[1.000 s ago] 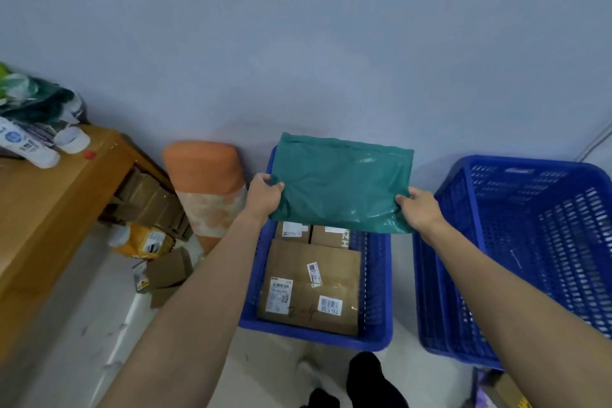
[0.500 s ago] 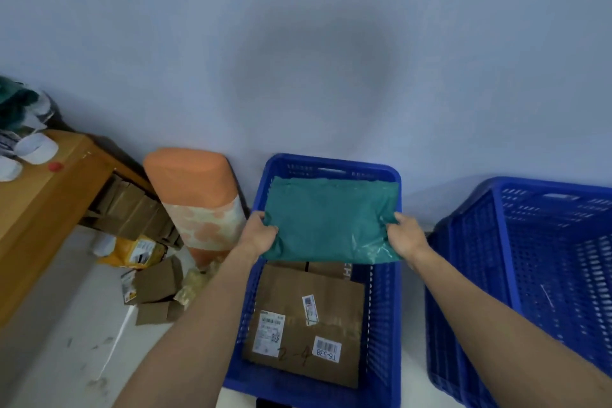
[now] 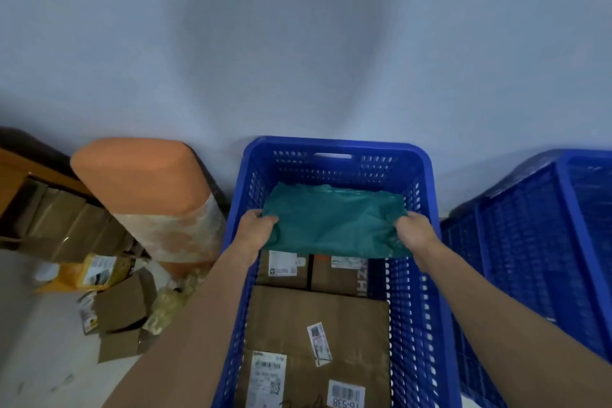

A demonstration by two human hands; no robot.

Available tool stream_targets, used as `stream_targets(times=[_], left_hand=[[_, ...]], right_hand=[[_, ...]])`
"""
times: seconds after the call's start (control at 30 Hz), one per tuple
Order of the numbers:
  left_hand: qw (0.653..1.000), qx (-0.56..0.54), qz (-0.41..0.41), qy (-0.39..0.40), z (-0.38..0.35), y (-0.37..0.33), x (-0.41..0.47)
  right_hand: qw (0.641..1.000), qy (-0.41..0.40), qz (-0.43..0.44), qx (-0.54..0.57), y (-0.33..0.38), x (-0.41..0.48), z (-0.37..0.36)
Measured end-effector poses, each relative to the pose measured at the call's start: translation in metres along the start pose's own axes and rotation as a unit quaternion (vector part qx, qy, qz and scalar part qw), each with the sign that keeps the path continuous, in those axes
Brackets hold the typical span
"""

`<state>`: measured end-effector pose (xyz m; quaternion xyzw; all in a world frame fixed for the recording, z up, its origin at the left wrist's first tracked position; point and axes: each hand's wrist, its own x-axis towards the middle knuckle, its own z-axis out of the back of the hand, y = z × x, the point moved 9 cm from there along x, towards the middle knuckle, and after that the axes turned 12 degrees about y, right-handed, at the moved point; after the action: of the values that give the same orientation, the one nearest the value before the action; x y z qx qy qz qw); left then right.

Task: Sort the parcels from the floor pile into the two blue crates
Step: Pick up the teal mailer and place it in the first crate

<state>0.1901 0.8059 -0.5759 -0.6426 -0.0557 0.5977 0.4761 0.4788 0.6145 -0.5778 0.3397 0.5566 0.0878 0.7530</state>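
Both hands, left hand [image 3: 255, 231] and right hand [image 3: 415, 235], pinch soft, light teal plastic mailer bag [image 3: 334, 220] at its side edges over far end of blue slatted plastic crate [image 3: 334, 149]; sags, likely slippery.

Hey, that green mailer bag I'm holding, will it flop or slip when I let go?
The green mailer bag sags and wrinkles between the left hand and right hand, so probably floppy and light. Its plastic film looks smooth, possibly slippery.

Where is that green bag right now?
The green bag is inside the left blue crate, at its far end above the cardboard boxes, gripped by the left hand and right hand.
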Motion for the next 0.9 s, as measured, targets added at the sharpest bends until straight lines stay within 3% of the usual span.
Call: stream_targets(times=[0.23,0.6,0.9], left_hand=[[0.997,-0.072,0.016,0.003,-0.011,0.010,0.085],[0.973,-0.223,0.024,-0.046,-0.028,0.020,0.136],[0.975,-0.212,0.040,-0.043,-0.033,0.023,0.111]], right_hand=[[0.995,-0.059,0.003,0.074,-0.002,0.086,0.002],[0.968,-0.006,0.011,0.250,-0.015,0.142,-0.040],[0.980,0.006,-0.017,0.197,-0.021,0.121,-0.038]])
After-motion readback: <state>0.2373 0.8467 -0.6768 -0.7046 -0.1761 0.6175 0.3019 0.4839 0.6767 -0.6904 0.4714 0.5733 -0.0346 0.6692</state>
